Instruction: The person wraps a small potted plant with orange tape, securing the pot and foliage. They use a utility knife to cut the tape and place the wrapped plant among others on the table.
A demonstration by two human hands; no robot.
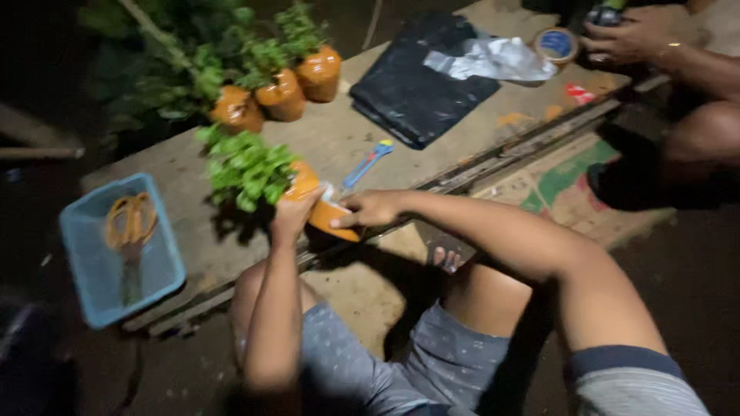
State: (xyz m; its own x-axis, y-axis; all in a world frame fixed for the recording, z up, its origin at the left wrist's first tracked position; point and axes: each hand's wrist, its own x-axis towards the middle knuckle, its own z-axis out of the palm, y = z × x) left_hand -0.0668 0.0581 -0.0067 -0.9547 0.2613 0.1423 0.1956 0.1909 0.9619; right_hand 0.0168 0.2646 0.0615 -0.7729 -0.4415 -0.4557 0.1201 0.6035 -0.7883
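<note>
The head camera looks down at a low wooden tabletop [339, 139] in a dark place. The person sits on the ground with bent knees.

Both hands are on one small plant [245, 171] with green leaves. Its roots sit in an orange bag [327, 212] shaped like a little pot. The plant lies tipped on its side at the near edge of the tabletop. Its long way runs from the leaves on the left to the bag's bottom on the right.

The left hand [293, 216] is under the bag, near the leafy end, with its fingers curled up around it. The right hand [370, 208] comes in from the right, and its fingers are pressed together on the bag's lower end. So both hands are clamped on the bag, one at each end. The right hand is nearer the bottom of the bag.

Just behind the hands lies a blue cutter knife [368, 163]. Farther back stand three more plants in orange bags [281, 92]. A black folded sheet [420, 85] lies to the right of them. On the left is a blue basket [92, 270] with scissors [129, 231] inside.

At the top right, another person's hand [628, 35] is by a roll of tape [556, 45].
</note>
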